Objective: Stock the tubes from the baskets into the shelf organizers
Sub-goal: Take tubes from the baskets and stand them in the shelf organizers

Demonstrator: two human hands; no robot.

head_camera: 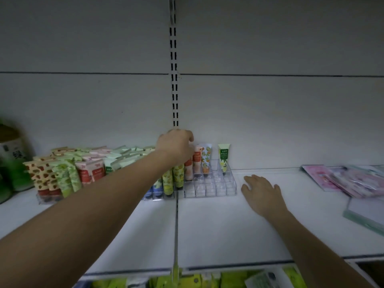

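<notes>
1. Far left of the clear organizer (209,188), green bottles (12,163) stand on the white shelf (207,225).
2. Just left of the organizer, another tray is packed with upright tubes (68,173).
3. The left hand (175,146) reaches over the organizer's back left rows, fingers curled downward among the tubes there; whether it grips one cannot be told.
4. In the organizer's back row a green tube (223,157) stands alone; front compartments hold nothing.
5. Just right of the organizer, the right hand (262,193) lies flat on the shelf, fingers spread.
6. Far right, pink packets (340,179) lie flat.
</notes>
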